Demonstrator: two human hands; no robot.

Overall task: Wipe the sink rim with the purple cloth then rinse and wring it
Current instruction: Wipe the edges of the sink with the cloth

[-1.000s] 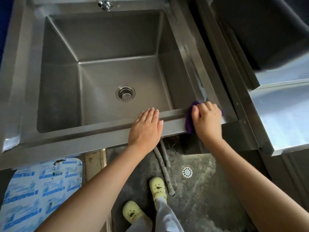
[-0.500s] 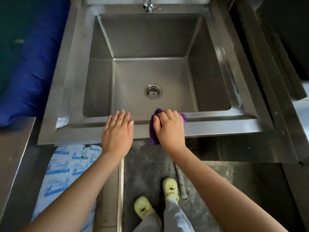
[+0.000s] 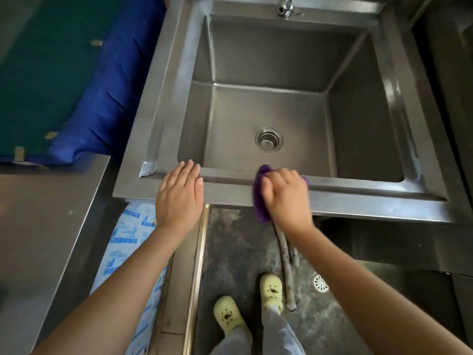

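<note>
A deep stainless steel sink (image 3: 358, 198) fills the upper middle of the head view, with a round drain (image 3: 268, 139) in its floor and a tap (image 3: 286, 6) at the back. My right hand (image 3: 286, 198) presses the purple cloth (image 3: 259, 198) onto the front rim, near its middle; the cloth hangs a little over the front edge. My left hand (image 3: 179, 198) lies flat on the front rim to the left, fingers together, holding nothing.
A steel counter (image 3: 51, 226) stands at the left, with a blue and green cover (image 3: 76, 85) behind it. Below the sink are hoses (image 3: 286, 252), a floor drain (image 3: 320, 283), printed plastic sheeting (image 3: 128, 242) and my yellow shoes (image 3: 227, 313).
My right hand has slid the purple cloth leftward along the front rim, from the right corner to near the middle. The left hand has shifted left along the rim too.
</note>
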